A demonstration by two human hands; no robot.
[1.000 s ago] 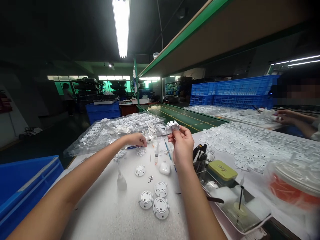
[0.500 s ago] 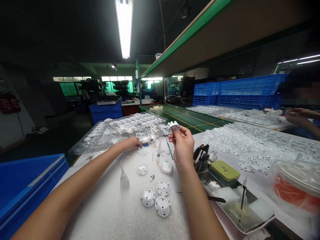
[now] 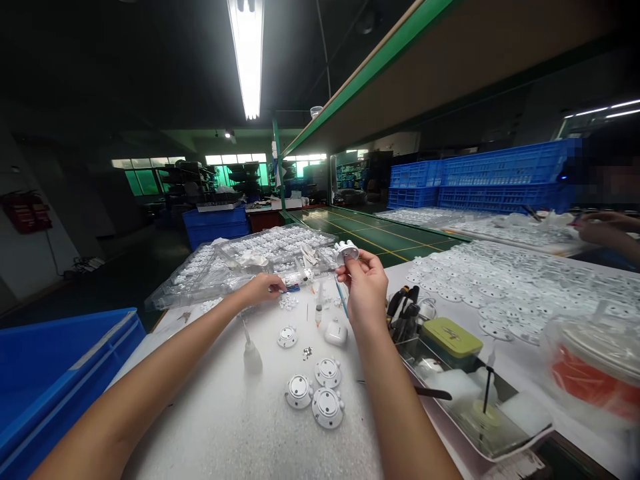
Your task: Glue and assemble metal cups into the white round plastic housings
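Note:
My right hand [image 3: 367, 287] is raised above the white table [image 3: 225, 420], fingers pinched on a small round white plastic part [image 3: 347, 252]. My left hand [image 3: 263, 289] rests on the table farther left, fingers curled round a thin blue-tipped tool [image 3: 291, 288] lying beside a little heap of tiny white pieces [image 3: 289, 302]. Three round white housings [image 3: 316, 393] lie in a cluster near me, and a single one [image 3: 287, 336] sits farther back. A small dropper bottle [image 3: 251, 356] stands left of them.
Clear plastic trays of white parts [image 3: 240, 263] lie behind my left hand. A blue crate [image 3: 45, 373] is at my left. A tray with tools, a green tin [image 3: 451, 339] and sponges lies at my right, beyond it white discs [image 3: 505, 283]. Another person's hand [image 3: 600, 227] works at far right.
My left hand has drawn back a little to the left and closed on the blue-tipped tool. My right hand keeps the white part raised, nearly still.

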